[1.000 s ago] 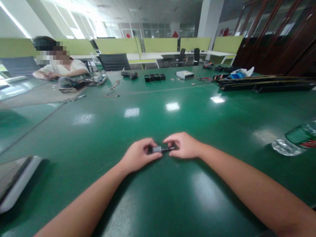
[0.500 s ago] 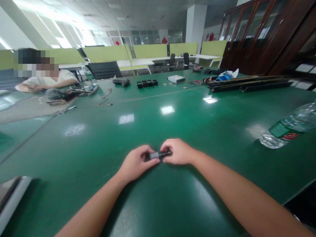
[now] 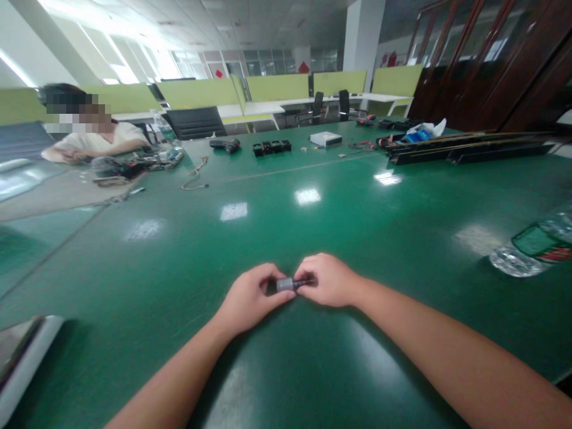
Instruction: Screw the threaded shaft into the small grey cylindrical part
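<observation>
Near the middle of the table, a small grey-and-black cylinder (image 3: 285,285) lies across between my hands, its narrow dark end pointing right. My left hand (image 3: 254,298) grips the thick grey end, with thumb below and fingers above. The fingertips of my right hand (image 3: 328,280) are pinched round the thin dark end. What kind of part it is, I cannot make out. Both hands are low over the green tabletop (image 3: 268,238).
A plastic water bottle (image 3: 531,250) lies at the right. Along the far side are a power drill (image 3: 226,145), black blocks (image 3: 271,148), a white box (image 3: 326,139) and long black rails (image 3: 469,149). Another person (image 3: 98,140) sits at the far left. A white-edged object (image 3: 33,363) is at near left.
The view has shifted slightly, so most things appear a little further right. Both hands keep hold of the small cylinder, with little change in grip.
</observation>
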Demonstrator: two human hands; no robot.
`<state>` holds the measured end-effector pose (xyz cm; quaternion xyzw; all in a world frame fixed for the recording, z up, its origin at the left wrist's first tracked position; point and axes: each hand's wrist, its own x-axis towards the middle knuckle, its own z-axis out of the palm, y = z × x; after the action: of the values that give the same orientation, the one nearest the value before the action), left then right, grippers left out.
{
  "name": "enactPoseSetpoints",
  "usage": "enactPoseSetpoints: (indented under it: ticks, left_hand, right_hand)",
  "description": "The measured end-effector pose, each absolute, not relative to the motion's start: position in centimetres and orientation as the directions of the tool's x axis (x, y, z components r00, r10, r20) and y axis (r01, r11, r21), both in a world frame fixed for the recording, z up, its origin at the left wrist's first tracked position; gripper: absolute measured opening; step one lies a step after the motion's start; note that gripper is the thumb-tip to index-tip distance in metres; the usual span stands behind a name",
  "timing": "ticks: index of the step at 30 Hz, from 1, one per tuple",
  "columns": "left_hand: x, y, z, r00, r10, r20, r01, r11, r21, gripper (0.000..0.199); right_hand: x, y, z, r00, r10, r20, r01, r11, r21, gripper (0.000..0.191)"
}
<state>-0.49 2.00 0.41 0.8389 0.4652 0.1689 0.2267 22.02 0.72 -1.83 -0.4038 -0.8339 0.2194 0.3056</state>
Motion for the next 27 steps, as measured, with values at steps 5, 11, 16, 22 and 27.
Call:
enactPoseSetpoints:
  ticks: [5, 11, 16, 22, 27]
  left_hand:
    - [-0.41, 1.89, 0.53, 0.506, 0.860, 0.068, 0.704, -0.457, 0.544, 0.030]
    - [-0.56, 1.90, 0.33, 0.506, 0.860, 0.070, 0.696, -0.455, 0.555, 0.029]
    - [-0.56, 1.88, 0.25, 0.503, 0.862, 0.071, 0.697, -0.453, 0.556, 0.030]
    - [-0.55, 1.99, 0.21, 0.508, 0.858, 0.078, 0.696, -0.462, 0.550, 0.032]
    - [-0.51, 2.00, 0.30, 0.511, 0.856, 0.077, 0.693, -0.463, 0.553, 0.031]
  right_hand:
    - [22.07, 0.71, -1.68, -0.492, 0.801, 0.340, 0.536, 0.587, -0.607, 0.013]
    - [22.23, 0.75, -1.88, -0.503, 0.796, 0.337, 0.521, 0.590, -0.616, 0.012]
    - [22.30, 0.82, -1.91, -0.501, 0.796, 0.339, 0.521, 0.590, -0.616, 0.012]
    - [22.52, 0.72, -1.71, -0.513, 0.789, 0.338, 0.531, 0.601, -0.598, 0.014]
    - [22.65, 0.67, -1.68, -0.512, 0.785, 0.350, 0.532, 0.609, -0.588, 0.016]
